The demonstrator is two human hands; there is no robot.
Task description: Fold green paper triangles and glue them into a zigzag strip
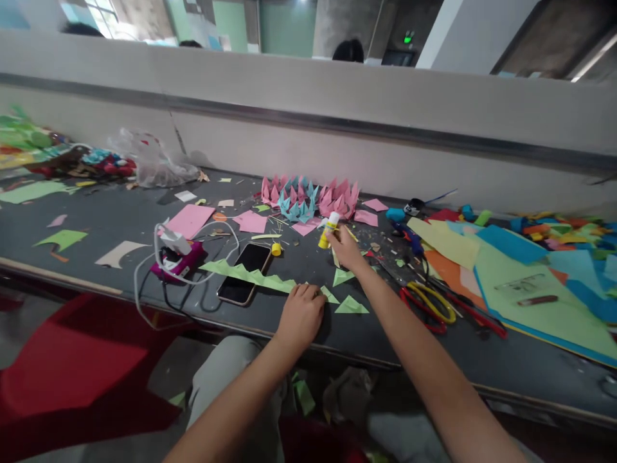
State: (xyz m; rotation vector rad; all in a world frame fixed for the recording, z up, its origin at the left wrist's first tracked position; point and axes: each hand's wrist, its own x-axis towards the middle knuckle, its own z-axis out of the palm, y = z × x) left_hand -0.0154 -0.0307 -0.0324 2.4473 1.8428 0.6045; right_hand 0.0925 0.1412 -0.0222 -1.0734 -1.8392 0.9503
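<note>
Green strip (260,278) left, glue stick (330,227) right!

Here it lies across the phone (236,291), long axis running left to right, slanting nearer. The closer left hand (303,312) curls at its visible right end; whether it's pinching, I can't tell. Farther away and rightward, the right hand (344,247) pinches that slightly tilted stick.

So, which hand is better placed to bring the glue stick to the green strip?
Probably the right hand: it holds the glue stick, while the left hand rests at one end of the green strip.
</note>
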